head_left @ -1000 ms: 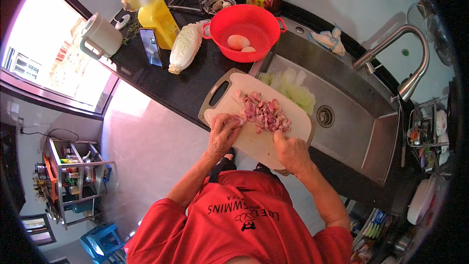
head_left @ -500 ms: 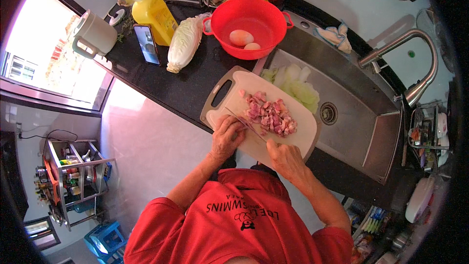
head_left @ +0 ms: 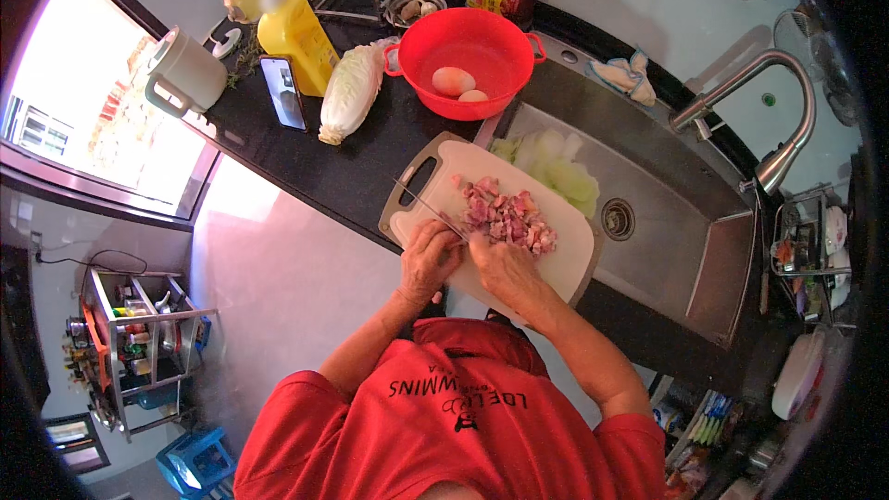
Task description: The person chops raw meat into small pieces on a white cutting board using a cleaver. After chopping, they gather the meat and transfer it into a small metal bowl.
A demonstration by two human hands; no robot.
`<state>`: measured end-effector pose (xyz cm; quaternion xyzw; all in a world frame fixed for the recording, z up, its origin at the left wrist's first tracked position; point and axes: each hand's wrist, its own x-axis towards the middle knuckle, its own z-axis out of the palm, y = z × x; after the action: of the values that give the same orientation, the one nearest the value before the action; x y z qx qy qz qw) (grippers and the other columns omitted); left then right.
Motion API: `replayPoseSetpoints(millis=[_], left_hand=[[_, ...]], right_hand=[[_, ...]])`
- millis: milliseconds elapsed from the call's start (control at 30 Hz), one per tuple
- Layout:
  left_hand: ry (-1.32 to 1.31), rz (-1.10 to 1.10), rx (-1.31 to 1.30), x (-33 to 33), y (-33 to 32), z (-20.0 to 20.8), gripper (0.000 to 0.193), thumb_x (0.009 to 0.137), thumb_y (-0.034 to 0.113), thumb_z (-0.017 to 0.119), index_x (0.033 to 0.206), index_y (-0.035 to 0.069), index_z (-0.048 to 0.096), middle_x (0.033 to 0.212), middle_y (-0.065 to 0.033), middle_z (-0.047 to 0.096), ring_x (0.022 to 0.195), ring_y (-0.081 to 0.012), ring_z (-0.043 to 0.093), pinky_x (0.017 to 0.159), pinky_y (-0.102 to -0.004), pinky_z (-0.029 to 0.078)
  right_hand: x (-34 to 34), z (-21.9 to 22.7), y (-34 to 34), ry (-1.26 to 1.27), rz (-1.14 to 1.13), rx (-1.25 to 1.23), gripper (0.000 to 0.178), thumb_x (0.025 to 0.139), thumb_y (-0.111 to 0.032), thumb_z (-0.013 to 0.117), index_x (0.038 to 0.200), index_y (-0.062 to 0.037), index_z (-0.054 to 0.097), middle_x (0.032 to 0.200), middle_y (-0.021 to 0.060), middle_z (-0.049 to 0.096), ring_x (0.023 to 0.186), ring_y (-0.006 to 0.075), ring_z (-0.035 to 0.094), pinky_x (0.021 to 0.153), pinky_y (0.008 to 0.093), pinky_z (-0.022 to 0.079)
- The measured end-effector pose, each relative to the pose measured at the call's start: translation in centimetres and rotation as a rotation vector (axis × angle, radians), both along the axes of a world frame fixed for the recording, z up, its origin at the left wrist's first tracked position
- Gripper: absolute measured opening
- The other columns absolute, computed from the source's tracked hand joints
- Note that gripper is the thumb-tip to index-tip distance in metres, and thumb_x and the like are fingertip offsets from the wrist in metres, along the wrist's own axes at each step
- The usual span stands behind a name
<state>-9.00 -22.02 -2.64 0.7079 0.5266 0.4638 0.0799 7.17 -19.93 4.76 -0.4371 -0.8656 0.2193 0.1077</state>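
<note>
A pale cutting board (head_left: 460,159) with a grey handle end lies across the counter and the sink's near edge. On it is a heap of chopped pinkish-red raw meat (head_left: 509,215). My right hand (head_left: 505,268) grips a kitchen knife (head_left: 421,198), whose blade points up and left over the board, beside the meat. Its handle is hidden in my fist. My left hand (head_left: 429,257) rests at the board's near-left edge, close against the blade with fingers curled under. Whatever those fingers press on is hidden.
Pale green leaves (head_left: 556,162) lie in the steel sink (head_left: 671,259), under a curved faucet (head_left: 787,65). A red basin (head_left: 472,37) with two eggs stands behind the board. Farther left are a cabbage (head_left: 350,97), a phone (head_left: 282,93), a yellow jug (head_left: 301,42) and a white pitcher (head_left: 190,69).
My right hand has slid left and slightly upward with the knife, so the blade reaches farther past my left hand toward the board's handle. My left hand stays nearly in place. The view has shifted slightly.
</note>
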Motion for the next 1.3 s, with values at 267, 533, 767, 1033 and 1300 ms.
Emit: replayPoseSetpoints(millis=[267,533,767,1033,1300], left_hand=[[-0.288,0.175,-0.033,-1.0,0.5,-0.3,0.02,0.069,-0.007,0.066,0.086,0.001,0.06,0.094,-0.0108,0.06,0.077,-0.0196,0.061,0.063,-0.0276,0.052],[-0.138,-0.059,-0.048,-0.3,-0.5,-0.7,0.025,0.069,0.002,0.074,0.091,0.005,0.064,0.104,-0.0113,0.055,0.095,-0.0274,0.056,0.077,-0.0357,0.049],[0.004,-0.049,0.062,-0.2,-0.5,0.1,0.027,0.067,-0.002,0.07,0.092,0.005,0.062,0.102,-0.0115,0.055,0.097,-0.0311,0.054,0.082,-0.0393,0.046],[-0.047,-0.075,0.018,-0.5,-0.1,-0.2,0.023,0.067,-0.002,0.07,0.088,0.004,0.062,0.102,-0.0124,0.058,0.097,-0.0322,0.055,0.083,-0.039,0.046],[-0.043,-0.077,-0.055,-0.7,0.1,0.1,0.027,0.065,-0.002,0.069,0.09,0.005,0.06,0.099,-0.0103,0.058,0.093,-0.0304,0.058,0.079,-0.0375,0.049]], right_hand=[[5.2,0.0,-4.1,-0.143,-0.066,-0.071,0.014,0.082,-0.01,0.054,0.089,-0.0015,0.047,0.07,0.0229,0.063,0.07,0.0425,0.064,0.061,0.0501,0.052],[6.5,-0.2,-2.6,0.082,-0.247,-0.154,0.017,0.088,-0.016,0.052,0.093,-0.0016,0.045,0.069,0.0264,0.059,0.07,0.0481,0.058,0.061,0.0555,0.045],[5.8,-0.5,-4.7,-0.065,-0.11,0.072,0.01,0.086,-0.011,0.052,0.088,-0.004,0.046,0.057,0.0196,0.059,0.056,0.0404,0.062,0.05,0.049,0.049],[5.3,0.2,-4.4,-0.086,-0.054,0.029,0.007,0.081,-0.005,0.051,0.082,-0.0025,0.044,0.056,0.0198,0.058,0.055,0.0396,0.061,0.049,0.0481,0.049],[2.5,-0.9,-1.3,0.041,-0.026,-0.024,0.007,0.081,-0.003,0.05,0.085,0.0,0.045,0.059,0.0231,0.058,0.059,0.0404,0.062,0.052,0.0487,0.05]])
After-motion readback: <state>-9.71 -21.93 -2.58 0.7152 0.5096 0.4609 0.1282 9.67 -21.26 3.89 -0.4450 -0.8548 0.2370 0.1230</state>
